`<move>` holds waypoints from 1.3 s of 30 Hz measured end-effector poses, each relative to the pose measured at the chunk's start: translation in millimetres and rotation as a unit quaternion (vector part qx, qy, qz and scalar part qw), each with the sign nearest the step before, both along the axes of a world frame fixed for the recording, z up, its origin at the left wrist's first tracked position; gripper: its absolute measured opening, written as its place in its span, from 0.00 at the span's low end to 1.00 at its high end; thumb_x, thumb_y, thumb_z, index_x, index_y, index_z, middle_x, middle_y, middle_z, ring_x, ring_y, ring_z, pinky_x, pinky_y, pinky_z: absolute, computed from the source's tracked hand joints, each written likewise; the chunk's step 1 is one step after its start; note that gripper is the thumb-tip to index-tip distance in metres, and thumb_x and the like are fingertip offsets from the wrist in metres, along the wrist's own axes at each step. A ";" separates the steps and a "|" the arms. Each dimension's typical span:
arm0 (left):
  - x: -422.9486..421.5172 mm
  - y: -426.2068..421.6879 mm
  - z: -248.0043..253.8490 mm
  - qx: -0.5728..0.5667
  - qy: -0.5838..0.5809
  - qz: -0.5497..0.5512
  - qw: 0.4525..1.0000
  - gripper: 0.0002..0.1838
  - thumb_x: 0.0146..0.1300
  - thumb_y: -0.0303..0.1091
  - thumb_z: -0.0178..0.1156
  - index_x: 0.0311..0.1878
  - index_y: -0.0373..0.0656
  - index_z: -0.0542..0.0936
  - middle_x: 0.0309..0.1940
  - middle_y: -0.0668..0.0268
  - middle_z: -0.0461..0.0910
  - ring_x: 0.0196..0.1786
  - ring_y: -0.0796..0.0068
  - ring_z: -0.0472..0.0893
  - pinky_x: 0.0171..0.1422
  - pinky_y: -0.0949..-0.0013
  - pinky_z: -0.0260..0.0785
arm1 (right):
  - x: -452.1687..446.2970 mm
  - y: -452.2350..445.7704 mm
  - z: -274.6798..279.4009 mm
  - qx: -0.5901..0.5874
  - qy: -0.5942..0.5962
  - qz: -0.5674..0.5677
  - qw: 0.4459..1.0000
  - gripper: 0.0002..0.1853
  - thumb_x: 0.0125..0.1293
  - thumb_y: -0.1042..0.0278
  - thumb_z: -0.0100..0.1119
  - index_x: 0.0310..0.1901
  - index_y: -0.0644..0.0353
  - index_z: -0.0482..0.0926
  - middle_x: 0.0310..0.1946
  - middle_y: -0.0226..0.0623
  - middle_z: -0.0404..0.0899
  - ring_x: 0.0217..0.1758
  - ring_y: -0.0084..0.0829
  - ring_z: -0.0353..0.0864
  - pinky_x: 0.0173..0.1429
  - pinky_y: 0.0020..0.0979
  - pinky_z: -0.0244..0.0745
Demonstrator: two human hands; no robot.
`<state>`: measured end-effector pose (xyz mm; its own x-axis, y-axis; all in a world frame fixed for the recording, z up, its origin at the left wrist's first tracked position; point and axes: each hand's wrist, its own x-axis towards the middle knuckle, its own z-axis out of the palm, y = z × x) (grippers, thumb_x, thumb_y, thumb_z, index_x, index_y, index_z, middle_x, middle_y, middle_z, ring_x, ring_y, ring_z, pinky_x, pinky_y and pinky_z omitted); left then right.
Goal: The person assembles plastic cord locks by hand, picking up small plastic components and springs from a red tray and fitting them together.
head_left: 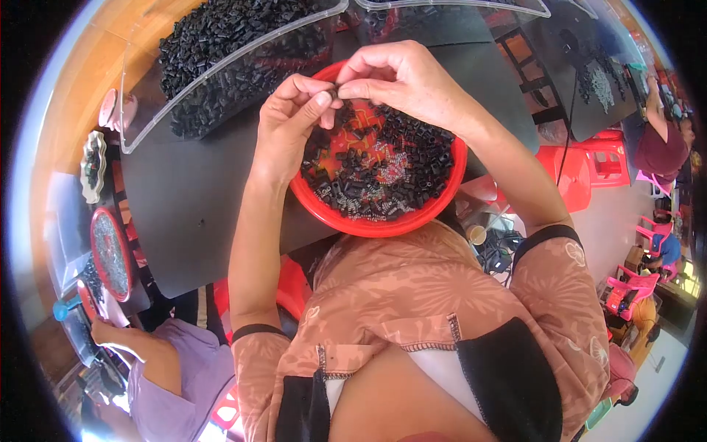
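Observation:
My left hand (pixel 294 114) and my right hand (pixel 401 81) meet over the far left rim of a red basin (pixel 377 227). Thumbs and fingers of both are pinched together around a small dark part (pixel 333 93); most of it is hidden by the fingertips, so its exact kind does not show. Below them, the basin holds many small black plastic pieces (pixel 420 140) and a scatter of tiny metal springs (pixel 394 169). The basin sits at the near edge of a dark table (pixel 199 199), against my body.
A clear plastic bin (pixel 243 55) heaped with black pieces stands at the far left. Another clear bin (pixel 456 4) is beyond the basin. Left of the table is a red-rimmed tray (pixel 129 272) near a person in purple (pixel 184 361). Red stools (pixel 563 177) stand at right.

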<state>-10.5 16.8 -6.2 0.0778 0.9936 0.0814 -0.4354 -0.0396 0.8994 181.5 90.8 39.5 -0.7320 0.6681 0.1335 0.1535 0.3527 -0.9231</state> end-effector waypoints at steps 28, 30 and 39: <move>-3.7 -3.0 4.2 -0.032 0.026 0.020 0.999 0.08 0.68 0.28 0.57 0.48 0.38 0.78 0.36 0.66 0.79 0.33 0.82 0.72 0.41 0.78 0.66 | 1.0 -24.4 -21.0 0.324 -0.290 0.056 0.899 0.08 0.57 0.69 0.63 0.38 0.61 0.82 0.33 0.39 0.77 0.38 0.43 0.79 0.43 0.41 0.71; -3.7 -3.2 4.9 -0.032 0.029 0.022 0.999 0.08 0.68 0.28 0.56 0.48 0.39 0.78 0.36 0.67 0.80 0.32 0.82 0.72 0.41 0.78 0.66 | -0.2 -25.3 -22.8 0.346 -0.300 0.052 0.887 0.07 0.58 0.69 0.63 0.37 0.61 0.81 0.34 0.39 0.76 0.38 0.44 0.78 0.43 0.42 0.70; -4.3 -3.3 3.6 -0.048 0.034 0.000 0.998 0.05 0.66 0.29 0.59 0.42 0.39 0.78 0.33 0.66 0.81 0.32 0.81 0.75 0.40 0.77 0.69 | 3.1 -17.6 -12.1 0.251 -0.128 -0.015 0.959 0.09 0.59 0.70 0.63 0.35 0.62 0.73 0.33 0.43 0.74 0.37 0.47 0.77 0.41 0.43 0.71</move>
<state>-14.8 13.4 -2.6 0.0795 0.9966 -0.0203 -0.3734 0.0486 0.9264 184.6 73.2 27.4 -0.7648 0.5881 0.2632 0.3696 0.7351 -0.5684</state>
